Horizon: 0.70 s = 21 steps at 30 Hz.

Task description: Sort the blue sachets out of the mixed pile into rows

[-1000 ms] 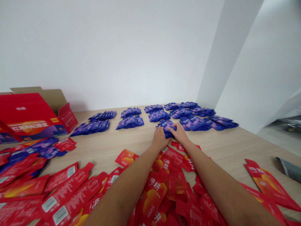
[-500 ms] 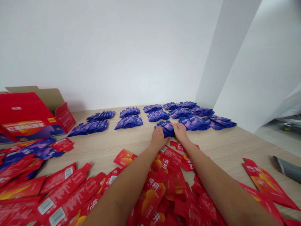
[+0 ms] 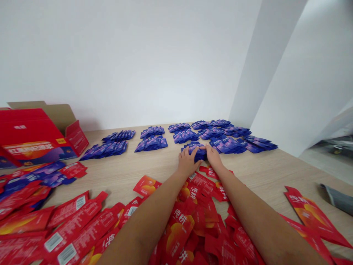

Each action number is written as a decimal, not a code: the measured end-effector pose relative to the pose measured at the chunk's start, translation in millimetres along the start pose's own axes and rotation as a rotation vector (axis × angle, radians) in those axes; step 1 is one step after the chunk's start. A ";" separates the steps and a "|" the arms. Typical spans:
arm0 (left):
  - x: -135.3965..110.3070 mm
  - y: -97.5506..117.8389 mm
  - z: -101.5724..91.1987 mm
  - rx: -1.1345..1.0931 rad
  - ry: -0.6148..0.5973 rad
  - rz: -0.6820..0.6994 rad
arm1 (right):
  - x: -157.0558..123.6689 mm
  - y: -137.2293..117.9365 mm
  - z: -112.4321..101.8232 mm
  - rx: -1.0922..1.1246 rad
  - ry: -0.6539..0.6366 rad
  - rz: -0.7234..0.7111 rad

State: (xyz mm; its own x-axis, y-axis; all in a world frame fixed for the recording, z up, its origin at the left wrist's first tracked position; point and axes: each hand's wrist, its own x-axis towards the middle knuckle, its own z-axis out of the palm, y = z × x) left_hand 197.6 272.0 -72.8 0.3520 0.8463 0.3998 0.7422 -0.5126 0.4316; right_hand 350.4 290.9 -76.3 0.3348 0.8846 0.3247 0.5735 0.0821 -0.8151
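Observation:
A small stack of blue sachets (image 3: 199,152) lies on the wooden table (image 3: 264,173), in the front row of several such stacks. My left hand (image 3: 187,162) rests against its left side with fingers spread over the sachets. My right hand (image 3: 213,156) cups the right side, fingers curled over the top of the stack. Both forearms reach across a loose heap of red sachets (image 3: 179,228) printed with white characters.
More blue stacks (image 3: 151,141) stand in rows toward the wall. An open red carton (image 3: 33,136) sits at the far left beside mixed red and blue sachets (image 3: 41,175). A grey pouch (image 3: 338,198) lies at the right edge. A white pillar rises behind on the right.
My left hand's fingers have spread out over the blue stack, and both hands have shifted slightly on it. The stack stays in place.

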 end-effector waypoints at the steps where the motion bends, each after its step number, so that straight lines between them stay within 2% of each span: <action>1: 0.0 -0.4 0.3 -0.001 0.000 0.004 | 0.4 0.9 -0.1 0.013 0.002 0.002; 7: 1.4 -3.8 5.1 -0.042 0.033 0.008 | 7.6 10.9 2.6 0.025 0.025 0.010; 13: -0.3 -0.7 0.3 0.034 -0.002 0.038 | 10.1 19.1 7.5 -0.003 -0.008 0.008; 21: -1.5 3.1 -3.9 0.140 0.000 0.024 | 13.9 23.8 10.2 0.030 0.014 0.011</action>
State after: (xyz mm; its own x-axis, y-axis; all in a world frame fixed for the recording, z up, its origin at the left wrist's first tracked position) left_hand 197.1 268.6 -68.8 0.3708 0.8341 0.4085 0.8057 -0.5077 0.3052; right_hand 361.1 309.8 -96.1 0.3513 0.8793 0.3216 0.5467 0.0862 -0.8329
